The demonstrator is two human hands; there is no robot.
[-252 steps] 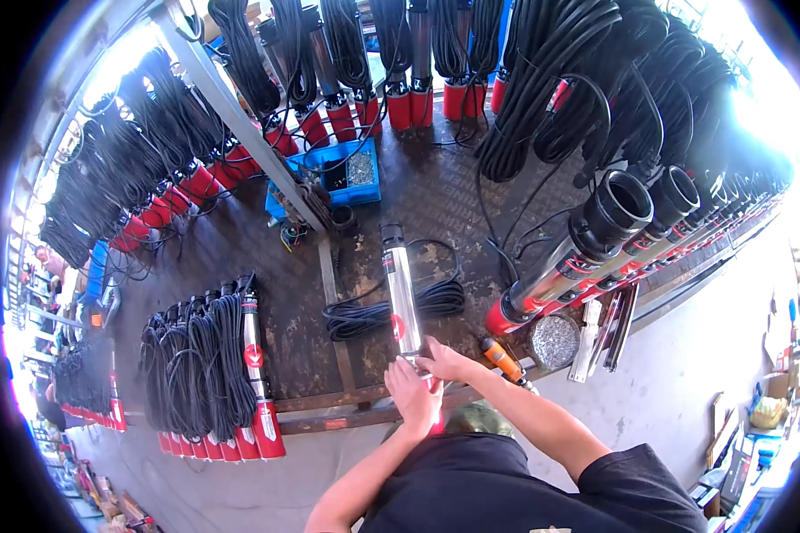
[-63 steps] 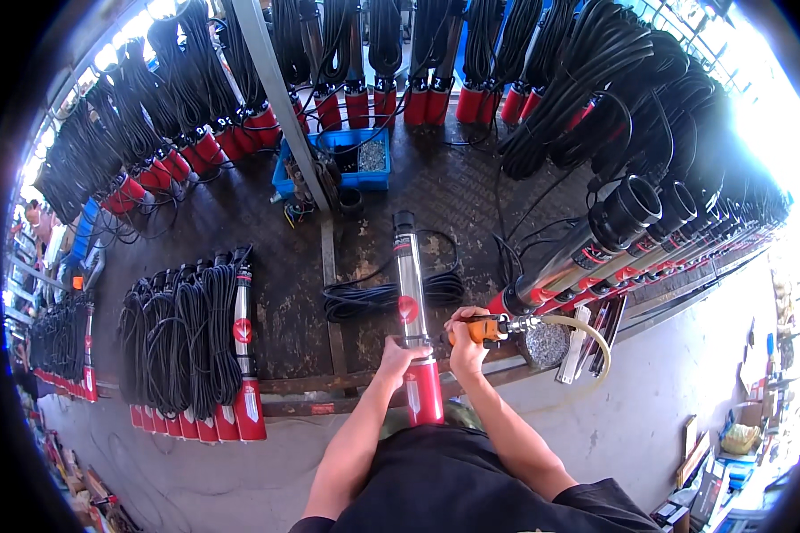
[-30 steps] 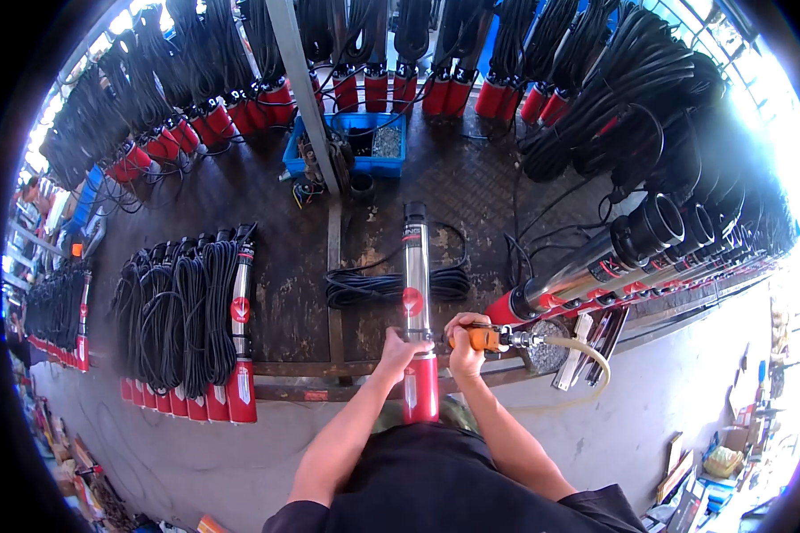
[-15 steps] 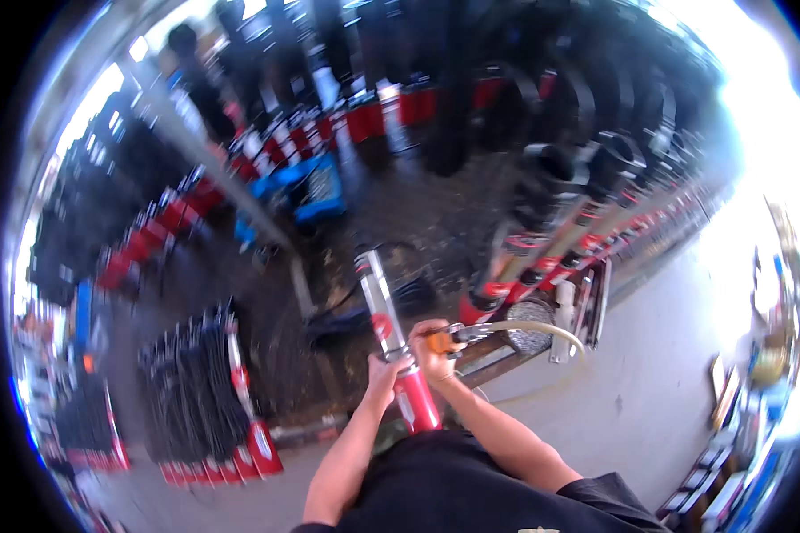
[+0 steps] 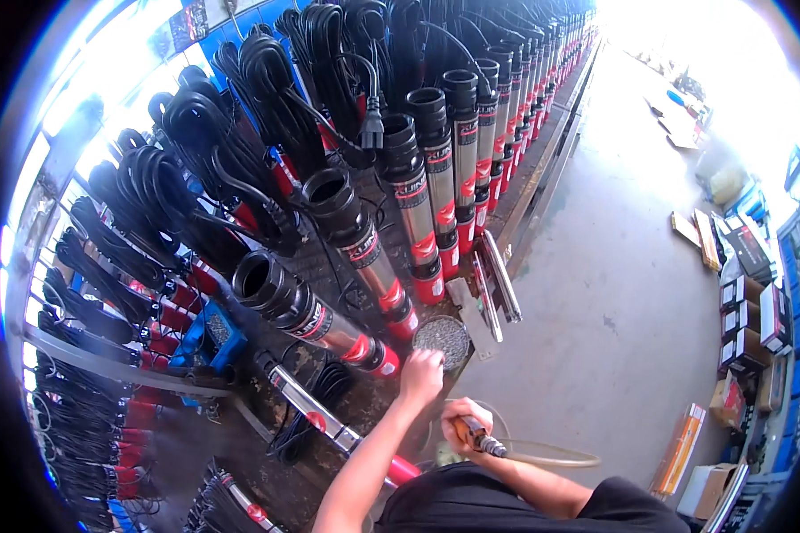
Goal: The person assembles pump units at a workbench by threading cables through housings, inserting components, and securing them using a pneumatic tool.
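Note:
My left hand (image 5: 421,378) is at the near rim of a round tub of small metal pieces (image 5: 441,338), probably screws. Its fingers are drawn together, and I cannot make out what is between them. In my right hand (image 5: 461,423) is an orange-brown air tool (image 5: 476,436), gripped close to my body, with a pale hose (image 5: 560,457) looping off to the right. A silver tubular pump with a red end (image 5: 322,421) lies slantwise on the bench, partly hidden behind my left forearm. A black cable coil (image 5: 331,382) sits beside it.
Upright pumps with black open tops (image 5: 413,200) line the bench, two leaning close to my left hand. Bundled black cables (image 5: 271,75) stand behind them. A blue bin (image 5: 212,336) is at the left, metal strips (image 5: 500,275) at the bench edge. Boxes (image 5: 745,333) line the right.
My view has swung to the right. My left hand has let go of the pump and moved to the tub. The right hand, still holding the air tool, is lower, away from the pump.

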